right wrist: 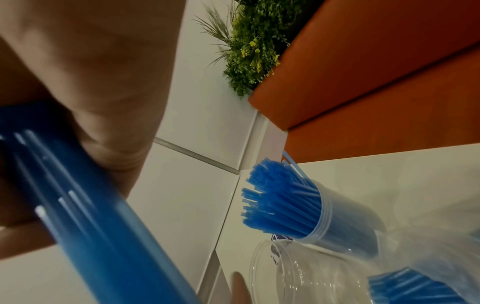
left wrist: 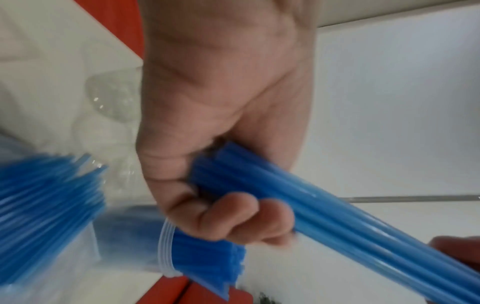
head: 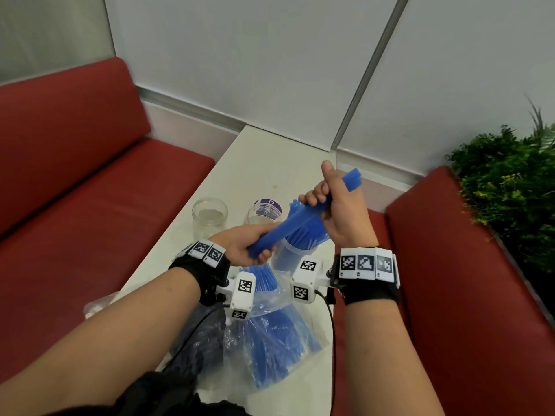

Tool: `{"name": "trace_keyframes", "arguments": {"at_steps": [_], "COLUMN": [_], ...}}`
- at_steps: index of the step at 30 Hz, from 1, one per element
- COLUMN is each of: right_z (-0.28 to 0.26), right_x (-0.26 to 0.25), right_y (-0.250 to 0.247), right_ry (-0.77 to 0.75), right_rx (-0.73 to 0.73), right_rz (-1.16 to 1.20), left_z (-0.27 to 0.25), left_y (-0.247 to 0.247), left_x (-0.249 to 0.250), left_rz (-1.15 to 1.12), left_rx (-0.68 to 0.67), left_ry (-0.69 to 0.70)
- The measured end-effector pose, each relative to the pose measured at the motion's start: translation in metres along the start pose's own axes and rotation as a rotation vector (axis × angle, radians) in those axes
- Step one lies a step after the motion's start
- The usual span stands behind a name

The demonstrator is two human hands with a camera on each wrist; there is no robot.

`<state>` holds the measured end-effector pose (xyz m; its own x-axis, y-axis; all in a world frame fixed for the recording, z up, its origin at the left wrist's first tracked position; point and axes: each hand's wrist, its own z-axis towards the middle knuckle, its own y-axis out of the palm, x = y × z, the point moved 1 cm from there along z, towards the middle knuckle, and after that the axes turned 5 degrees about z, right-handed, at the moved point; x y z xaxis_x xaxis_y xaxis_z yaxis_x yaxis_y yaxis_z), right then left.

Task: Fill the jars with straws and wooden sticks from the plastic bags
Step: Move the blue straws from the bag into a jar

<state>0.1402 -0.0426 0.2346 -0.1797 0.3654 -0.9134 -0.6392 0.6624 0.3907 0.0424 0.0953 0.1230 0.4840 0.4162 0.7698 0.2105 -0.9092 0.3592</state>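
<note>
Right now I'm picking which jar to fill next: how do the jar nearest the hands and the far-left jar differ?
The near jar is packed with blue straws fanning above its rim; the left jar holds none. The near jar stands partly hidden behind the held bundle; the left jar stands in plain sight. Both are clear, upright and lidless on the table.

Black wrist straps (head: 207, 274) carry white marker-patterned camera blocks (head: 243, 291) with black cables (head: 332, 325).

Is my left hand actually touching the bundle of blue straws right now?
Touching. The left wrist view shows the left hand with fingers curled round the straw bundle; no gap shows.
</note>
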Motion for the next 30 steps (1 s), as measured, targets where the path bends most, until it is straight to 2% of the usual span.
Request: {"name": "trace_keyframes", "arguments": {"at_steps": [2,4,7,11,16,20,22,25,27,30], "right_z": [0.000,0.000,-0.001,-0.003,0.001,0.003,0.005,0.009,0.012,0.020], "right_x": [0.002,0.004,0.005,0.014,0.018,0.024,0.021,0.010,0.003,-0.006], "right_y": [0.006,0.009,0.009,0.010,0.005,0.002,-0.006,-0.021,-0.028,-0.037], "right_ry": [-0.039,-0.054,-0.049,-0.021,-0.028,0.031,0.109,0.289,0.398,0.407], "right_rx": [0.001,-0.004,-0.019,-0.018,-0.026,-0.028,-0.055,-0.175,-0.216,-0.162], "right_rz": [-0.074,-0.119,-0.129,-0.126,-0.116,-0.156,-0.293,-0.574,-0.598,-0.590], "left_z": [0.008,0.012,0.016,0.020,0.023,0.026,0.027,0.029,0.034,0.042], "left_y": [-0.002,-0.002,-0.003,-0.003,-0.005,-0.006,-0.011,-0.019,-0.020,-0.018], "left_x": [-0.008,-0.014,-0.023,-0.023,-0.023,-0.024,-0.028,-0.034,-0.035,-0.037], "left_rz": [-0.243,-0.378,-0.370,-0.451,-0.490,-0.389,-0.327,-0.302,-0.285,-0.163], "left_rx": [0.126,0.181,0.168,0.113,0.250,0.281,0.307,0.307,0.338,0.393], "left_ry": [-0.032,-0.063,-0.104,-0.085,-0.050,-0.072,-0.076,-0.003,0.063,0.127]}}
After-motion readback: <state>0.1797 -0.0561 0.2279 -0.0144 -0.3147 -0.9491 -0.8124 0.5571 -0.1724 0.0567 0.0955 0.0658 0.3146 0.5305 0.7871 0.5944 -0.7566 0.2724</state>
